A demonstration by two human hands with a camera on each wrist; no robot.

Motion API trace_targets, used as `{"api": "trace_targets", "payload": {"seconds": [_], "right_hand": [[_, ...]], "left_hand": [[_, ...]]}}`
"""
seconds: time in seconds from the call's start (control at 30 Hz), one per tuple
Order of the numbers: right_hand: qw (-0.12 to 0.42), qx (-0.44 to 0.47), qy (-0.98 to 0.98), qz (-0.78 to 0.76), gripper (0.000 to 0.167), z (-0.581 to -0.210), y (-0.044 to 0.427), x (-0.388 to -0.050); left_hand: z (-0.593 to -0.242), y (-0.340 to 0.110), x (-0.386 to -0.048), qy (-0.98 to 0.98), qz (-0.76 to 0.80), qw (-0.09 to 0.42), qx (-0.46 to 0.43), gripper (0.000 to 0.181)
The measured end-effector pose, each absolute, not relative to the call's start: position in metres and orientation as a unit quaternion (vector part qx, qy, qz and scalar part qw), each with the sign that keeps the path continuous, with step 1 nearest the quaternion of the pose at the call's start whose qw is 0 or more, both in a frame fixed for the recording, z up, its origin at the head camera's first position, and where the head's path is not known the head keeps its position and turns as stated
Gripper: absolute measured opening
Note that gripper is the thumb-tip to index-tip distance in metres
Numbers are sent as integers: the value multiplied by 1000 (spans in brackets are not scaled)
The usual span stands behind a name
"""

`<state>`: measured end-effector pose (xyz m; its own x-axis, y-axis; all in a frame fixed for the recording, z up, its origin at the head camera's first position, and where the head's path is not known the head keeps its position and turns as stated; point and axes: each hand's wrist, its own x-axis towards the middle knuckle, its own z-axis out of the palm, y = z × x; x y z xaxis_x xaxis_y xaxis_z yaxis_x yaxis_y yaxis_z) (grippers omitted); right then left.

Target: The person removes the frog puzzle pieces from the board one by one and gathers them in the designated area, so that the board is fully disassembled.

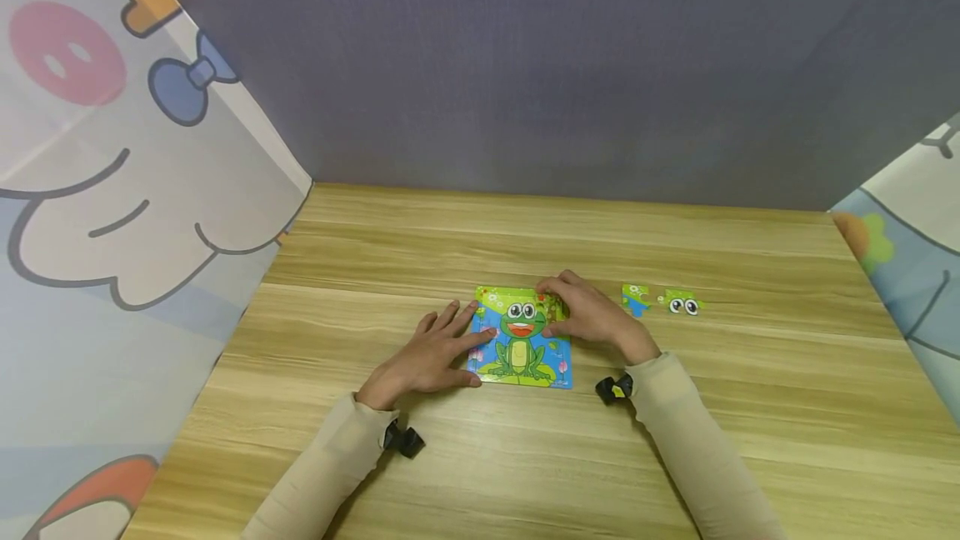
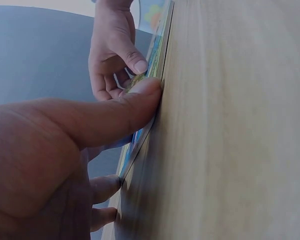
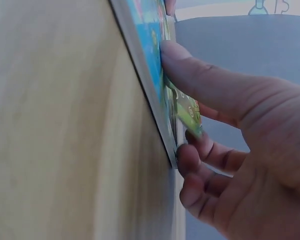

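The frog jigsaw puzzle (image 1: 519,354) lay flat on the bench (image 1: 480,473), between the two hands. The left hand (image 1: 423,361) was positioned at the puzzle's left side, fingers straight and spread; its index finger rested on the printed face and its thumb touched the lower left corner. The right hand (image 1: 592,312) was positioned at the upper right corner, its thumb and fingers curled around a green puzzle piece (image 3: 191,111). The right wrist view showed this piece tilted relative to the board, with the thumb tip against the puzzle surface. The hands were apart from each other.

Two loose pieces lay on the bench to the right of the right hand: a green-and-blue piece (image 1: 634,298) and, just beside it, an eye-printed piece (image 1: 682,304). Beige sleeves (image 1: 322,465) covered both forearms. A dark grey panel (image 1: 555,73) stood behind the bench; cartoon-printed panels (image 1: 67,232) flanked it.
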<state>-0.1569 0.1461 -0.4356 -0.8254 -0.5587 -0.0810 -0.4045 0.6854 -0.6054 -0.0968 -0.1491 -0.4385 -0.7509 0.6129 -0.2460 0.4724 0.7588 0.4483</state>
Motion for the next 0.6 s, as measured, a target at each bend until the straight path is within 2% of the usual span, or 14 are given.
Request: {"api": "trace_targets", "payload": {"seconds": [0.43,0.6], "right_hand": [[126,-274,915,-266,73,-429,142,-154],[125,-269,921,-252,70,-430,143,-154]], "left_hand": [[-439,-149,-96,918,183,185,301,74],[-440,-150,-96,918,184,185,300,73]]}}
